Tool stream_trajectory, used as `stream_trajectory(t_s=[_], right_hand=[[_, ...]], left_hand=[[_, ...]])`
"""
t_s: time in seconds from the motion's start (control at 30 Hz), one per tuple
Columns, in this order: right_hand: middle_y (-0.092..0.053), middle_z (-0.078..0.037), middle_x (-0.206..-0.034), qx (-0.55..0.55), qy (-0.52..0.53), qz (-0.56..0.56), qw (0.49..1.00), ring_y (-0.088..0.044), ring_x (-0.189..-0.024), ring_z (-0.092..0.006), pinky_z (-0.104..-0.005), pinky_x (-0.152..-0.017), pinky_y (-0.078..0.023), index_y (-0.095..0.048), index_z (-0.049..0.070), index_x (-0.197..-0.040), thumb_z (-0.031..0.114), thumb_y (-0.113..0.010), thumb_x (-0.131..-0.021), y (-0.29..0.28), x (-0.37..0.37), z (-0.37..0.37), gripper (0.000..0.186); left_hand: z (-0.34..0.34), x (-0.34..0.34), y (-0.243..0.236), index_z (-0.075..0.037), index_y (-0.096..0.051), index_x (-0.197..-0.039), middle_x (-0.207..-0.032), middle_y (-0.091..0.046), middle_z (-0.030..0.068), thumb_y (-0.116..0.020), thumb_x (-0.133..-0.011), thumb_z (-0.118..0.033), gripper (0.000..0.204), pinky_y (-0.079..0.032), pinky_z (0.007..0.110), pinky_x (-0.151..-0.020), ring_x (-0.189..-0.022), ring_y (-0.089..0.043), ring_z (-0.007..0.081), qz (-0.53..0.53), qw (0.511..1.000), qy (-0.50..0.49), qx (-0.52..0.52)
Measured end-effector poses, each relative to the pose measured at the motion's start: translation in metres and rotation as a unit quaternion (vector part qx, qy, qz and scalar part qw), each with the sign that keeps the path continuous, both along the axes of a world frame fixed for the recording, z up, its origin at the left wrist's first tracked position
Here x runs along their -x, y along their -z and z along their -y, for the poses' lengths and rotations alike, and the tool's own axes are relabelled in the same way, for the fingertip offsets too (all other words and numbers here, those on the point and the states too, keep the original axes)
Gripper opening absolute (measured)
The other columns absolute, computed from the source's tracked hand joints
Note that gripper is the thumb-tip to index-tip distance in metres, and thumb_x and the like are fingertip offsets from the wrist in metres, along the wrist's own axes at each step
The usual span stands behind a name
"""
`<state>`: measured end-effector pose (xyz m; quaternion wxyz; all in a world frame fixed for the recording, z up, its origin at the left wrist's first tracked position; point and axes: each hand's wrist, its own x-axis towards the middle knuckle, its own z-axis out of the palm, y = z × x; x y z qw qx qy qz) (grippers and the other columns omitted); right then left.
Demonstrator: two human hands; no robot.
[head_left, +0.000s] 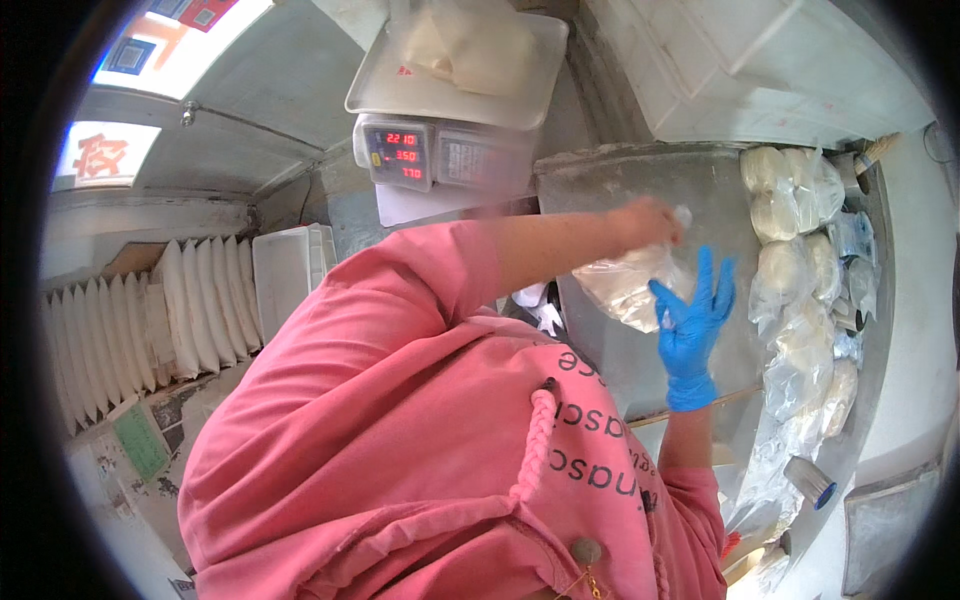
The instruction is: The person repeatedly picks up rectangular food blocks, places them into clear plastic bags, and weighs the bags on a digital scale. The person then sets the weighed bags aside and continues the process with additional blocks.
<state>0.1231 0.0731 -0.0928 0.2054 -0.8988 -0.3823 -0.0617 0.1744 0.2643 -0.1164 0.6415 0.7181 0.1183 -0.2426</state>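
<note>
My bare left hand [650,226] is closed around the gathered top of a clear plastic bag [625,290]. The bag hangs over the grey worktop [640,180] and holds something pale whose kind I cannot make out. Beside the bag is my right hand [692,335], in a blue glove, with several fingers stretched apart. Its thumb side reaches the bag's edge; whether it touches the plastic is unclear.
A scale [400,155] with a lit red display stands beyond my left arm, a bag of pale stuff [470,45] on its pan. Bagged pale rounded lumps [785,275] line the right side. A white crate [760,70] sits far right. White packs [200,305] stand at left.
</note>
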Motion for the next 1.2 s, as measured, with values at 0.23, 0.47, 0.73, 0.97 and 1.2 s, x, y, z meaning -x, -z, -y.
stream_trajectory(t_s=[0.23,0.47,0.73,0.97,1.2], right_hand=[[-0.03,-0.018,-0.145,-0.062,0.032,-0.102,0.992,-0.02,-0.134,-0.0386,-0.0525,-0.107,-0.016,-0.049,0.014,-0.131,0.042,-0.05,-0.089,0.027,0.056,0.022,0.051],[-0.037,-0.021,-0.139,-0.125,0.175,-0.061,0.975,-0.036,-0.127,-0.0353,-0.0456,-0.104,-0.028,-0.035,-0.002,-0.136,0.038,-0.044,-0.094,0.01,0.08,0.001,0.059],[-0.042,-0.017,-0.136,-0.211,0.12,-0.085,0.966,-0.042,-0.124,-0.0291,-0.0407,-0.103,-0.033,-0.04,-0.003,-0.133,0.022,-0.043,-0.097,-0.011,0.161,-0.108,0.044],[-0.047,-0.014,-0.131,-0.08,0.086,-0.415,0.902,-0.045,-0.119,-0.0233,-0.0352,-0.102,-0.034,-0.044,-0.004,-0.129,0.015,-0.044,-0.096,0.039,0.289,-0.31,0.038],[-0.051,-0.015,-0.125,0.253,-0.13,-0.591,0.755,-0.049,-0.113,-0.023,-0.0336,-0.098,-0.037,-0.047,-0.003,-0.127,0.016,-0.05,-0.093,0.146,0.433,-0.453,0.039]], left_hand=[[-0.01,0.023,0.041,-0.006,-0.06,-0.112,-0.114,-0.059,0.0168,-0.069,-0.071,-0.036,0.052,-0.03,0.047,-0.104,-0.117,-0.047,0.0319,0.447,0.819,-0.036,-0.357],[0.003,0.048,0.04,-0.008,-0.061,-0.067,-0.074,-0.06,0.0095,-0.06,-0.071,-0.019,0.012,-0.046,0.042,-0.07,-0.076,-0.06,0.0295,0.54,0.718,0.294,-0.325],[-0.142,0.233,0.008,-0.002,-0.054,-0.076,-0.079,-0.056,0.0181,-0.057,-0.082,-0.02,0.02,-0.043,0.047,-0.068,-0.08,-0.056,0.038,0.45,0.889,0.03,-0.081],[-0.332,0.481,0.111,-0.002,-0.057,-0.08,-0.082,-0.059,0.0194,-0.055,-0.083,-0.023,0.021,-0.044,0.046,-0.07,-0.081,-0.057,0.039,0.105,0.948,-0.287,-0.089],[-0.541,0.704,0.354,-0.005,-0.06,-0.079,-0.081,-0.062,0.0203,-0.047,-0.082,-0.014,0.016,-0.046,0.048,-0.069,-0.078,-0.06,0.0386,-0.111,0.727,-0.61,-0.295]])
